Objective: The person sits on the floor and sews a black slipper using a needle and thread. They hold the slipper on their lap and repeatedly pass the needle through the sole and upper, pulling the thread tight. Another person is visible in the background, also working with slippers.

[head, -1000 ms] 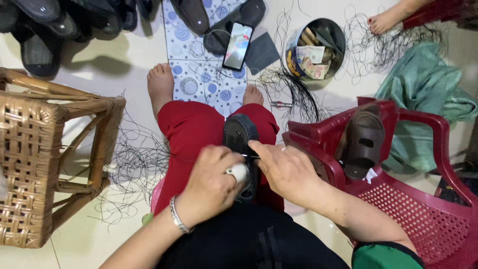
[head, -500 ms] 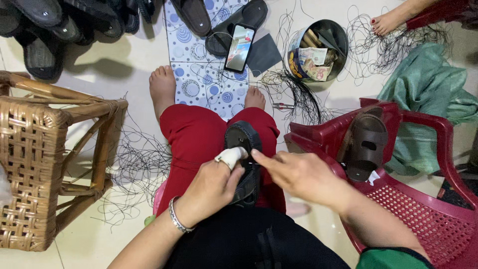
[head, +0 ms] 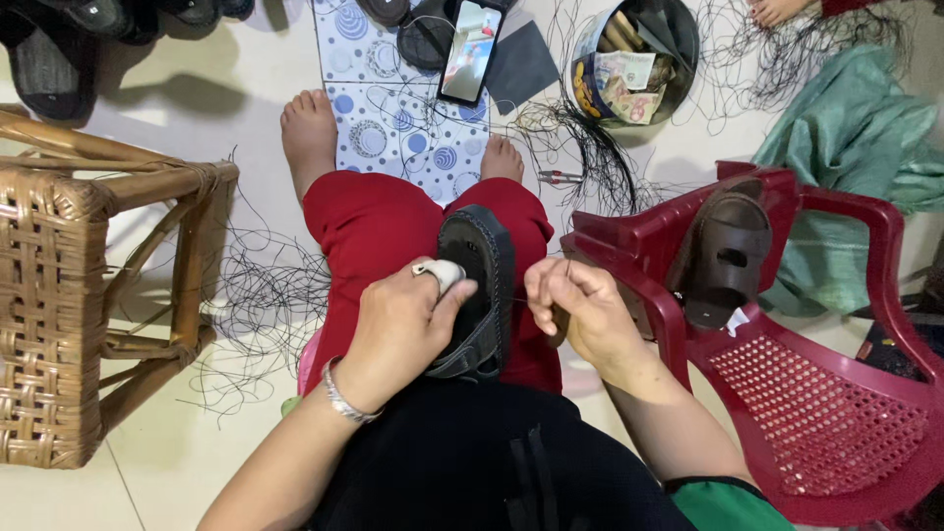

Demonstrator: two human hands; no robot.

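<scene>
Head view. Dark stitched leather sandal (head: pixel 479 285) lay on the red-trousered lap, gripped along its edge by the left hand (head: pixel 403 329), fingers curled, one fingertip capped in white. Right hand (head: pixel 580 310) was closed in a pinch just beside the sandal; whatever it pinched was too thin to make out. Woven cane stool (head: pixel 59 315) stood left; red plastic chair (head: pixel 787 374) right, bearing a brown sandal (head: pixel 728 256). Beyond the feet: blue-patterned tile (head: pixel 383 118), propped phone (head: pixel 472 39), round tin (head: pixel 634 59) of folded papers, cut off at top. Loose black thread (head: pixel 265 295) littered the floor.
</scene>
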